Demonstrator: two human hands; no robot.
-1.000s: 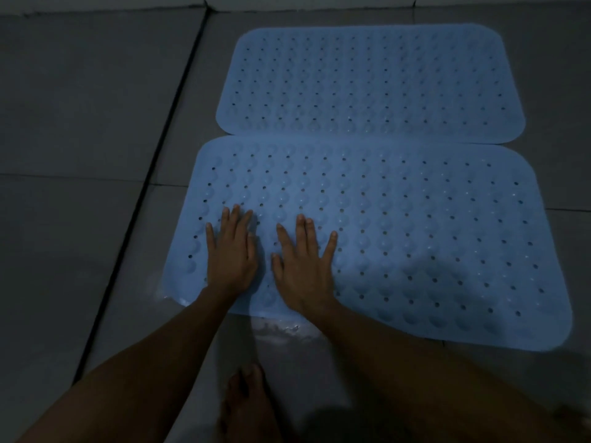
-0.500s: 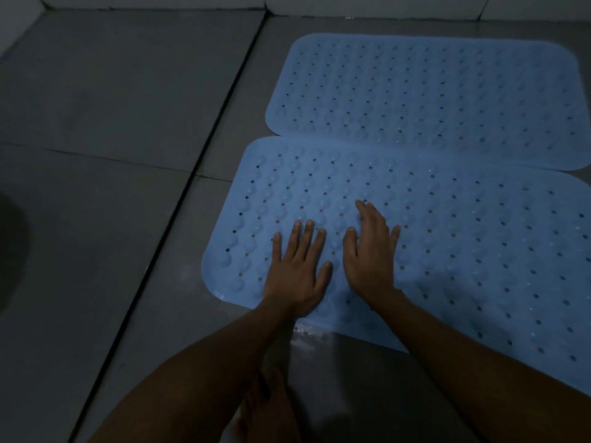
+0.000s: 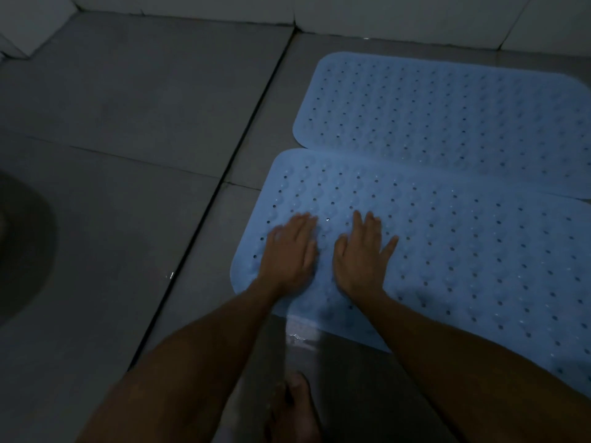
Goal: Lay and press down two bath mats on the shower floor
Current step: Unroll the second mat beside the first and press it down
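Observation:
Two light blue bath mats with rows of holes and bumps lie flat on the grey tiled floor. The far mat [image 3: 447, 119] lies by the wall, and the near mat [image 3: 463, 251] lies just in front of it, their long edges touching. My left hand [image 3: 289, 251] rests palm down near the near mat's left end, slightly blurred. My right hand [image 3: 361, 254] is flat beside it, fingers spread. Neither hand holds anything.
A bare foot [image 3: 292, 410] stands on the wet tile below my hands. A dark grout line [image 3: 224, 183] runs diagonally left of the mats. The white tiled wall [image 3: 351, 14] is at the top. A dark rounded shape [image 3: 25, 247] sits at the left edge.
Both hands have shifted left along the near mat toward its left end, still flat on it. The view has swung left, so the mats sit further right.

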